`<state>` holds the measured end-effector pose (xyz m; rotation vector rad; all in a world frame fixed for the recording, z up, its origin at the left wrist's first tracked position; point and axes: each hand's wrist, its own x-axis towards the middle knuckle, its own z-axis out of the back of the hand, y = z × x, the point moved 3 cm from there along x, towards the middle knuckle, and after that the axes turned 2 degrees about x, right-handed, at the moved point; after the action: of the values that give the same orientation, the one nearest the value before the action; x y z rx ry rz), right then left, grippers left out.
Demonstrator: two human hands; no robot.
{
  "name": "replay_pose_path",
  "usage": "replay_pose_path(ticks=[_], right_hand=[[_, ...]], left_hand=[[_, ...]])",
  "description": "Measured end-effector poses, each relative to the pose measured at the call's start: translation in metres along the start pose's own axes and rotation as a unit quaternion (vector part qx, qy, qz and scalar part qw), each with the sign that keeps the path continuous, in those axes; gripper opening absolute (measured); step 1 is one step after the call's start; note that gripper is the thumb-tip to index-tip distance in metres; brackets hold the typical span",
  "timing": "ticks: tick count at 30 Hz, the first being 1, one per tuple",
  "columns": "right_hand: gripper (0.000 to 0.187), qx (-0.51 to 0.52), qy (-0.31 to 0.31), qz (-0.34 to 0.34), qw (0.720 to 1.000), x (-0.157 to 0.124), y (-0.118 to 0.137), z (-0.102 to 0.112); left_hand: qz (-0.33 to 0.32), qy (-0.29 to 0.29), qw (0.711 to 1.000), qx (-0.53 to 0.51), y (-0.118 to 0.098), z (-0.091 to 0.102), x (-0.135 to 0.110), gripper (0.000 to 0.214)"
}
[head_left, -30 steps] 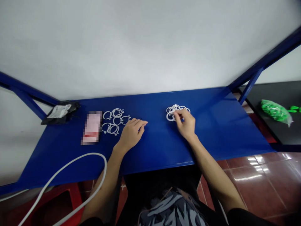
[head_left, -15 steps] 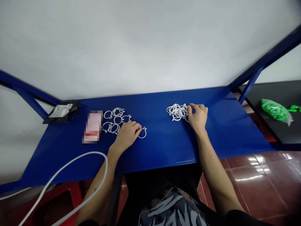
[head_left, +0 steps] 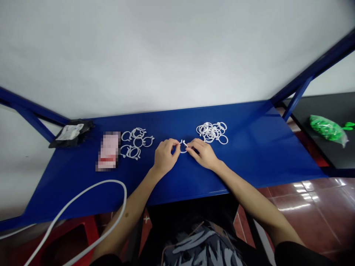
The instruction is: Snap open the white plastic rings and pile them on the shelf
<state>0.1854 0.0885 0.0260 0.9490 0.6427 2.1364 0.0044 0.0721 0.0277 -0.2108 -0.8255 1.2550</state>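
Meeting at mid-table point(head_left: 249, 159) after working apart, the left hand point(head_left: 165, 158) and right hand point(head_left: 204, 153) are pinching one ring point(head_left: 183, 147) between them, fingertips closed on its opposite sides, midway between the left group point(head_left: 135, 142) and the right pile point(head_left: 212, 132).

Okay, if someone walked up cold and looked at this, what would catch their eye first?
The left hand and right hand meet mid-table, pinching one white ring between them over the bright blue table. A heap of rings lies just beyond the right hand; a looser spread of rings lies further left.
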Motion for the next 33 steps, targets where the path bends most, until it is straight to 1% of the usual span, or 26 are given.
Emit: replay_pose_path(ticks=[4, 7, 10, 14, 17, 21, 24, 27, 30, 31, 33], right_hand=[[0.019, 0.013, -0.011, -0.016, 1.0, -0.002, -0.001, -0.001], [0.016, 0.023, -0.021, -0.026, 0.999, -0.002, 0.0, 0.002], [0.016, 0.034, -0.018, -0.024, 0.999, -0.002, 0.002, 0.002], [0.014, 0.065, -0.008, -0.012, 0.998, -0.003, 0.003, 0.0], [0.014, 0.076, -0.006, -0.004, 0.997, -0.004, 0.003, -0.001], [0.015, 0.073, 0.01, 0.015, 0.997, -0.005, 0.005, 0.0], [0.015, 0.061, 0.028, 0.035, 0.997, -0.006, 0.008, -0.001], [0.014, 0.051, 0.028, 0.041, 0.997, -0.006, 0.009, -0.001], [0.011, 0.035, -0.002, 0.039, 0.999, -0.004, 0.008, 0.003], [0.01, 0.019, -0.02, 0.038, 0.999, -0.002, 0.007, 0.007], [0.009, -0.038, -0.081, 0.027, 0.996, 0.001, 0.0, 0.019]], left_hand=[[0.012, 0.021, 0.998, -0.053, 0.001, 0.001, -0.007, 0.002], [0.025, 0.04, 0.995, -0.093, 0.0, 0.004, -0.005, 0.005], [0.03, 0.062, 0.99, -0.122, -0.003, 0.005, -0.003, 0.007], [0.018, 0.091, 0.985, -0.142, -0.007, 0.004, -0.005, 0.008], [0.0, 0.097, 0.986, -0.132, -0.01, 0.002, -0.008, 0.009], [-0.032, 0.077, 0.993, -0.086, -0.009, -0.001, -0.013, 0.016], [-0.07, 0.064, 0.994, -0.053, -0.006, -0.004, -0.016, 0.023], [-0.103, 0.056, 0.992, -0.034, -0.008, -0.005, -0.015, 0.026], [-0.114, 0.04, 0.992, -0.017, -0.012, 0.001, -0.01, 0.016], [-0.113, 0.029, 0.993, -0.002, -0.012, 0.005, -0.008, 0.014], [-0.088, -0.005, 0.995, 0.053, -0.007, 0.013, -0.003, 0.018]])
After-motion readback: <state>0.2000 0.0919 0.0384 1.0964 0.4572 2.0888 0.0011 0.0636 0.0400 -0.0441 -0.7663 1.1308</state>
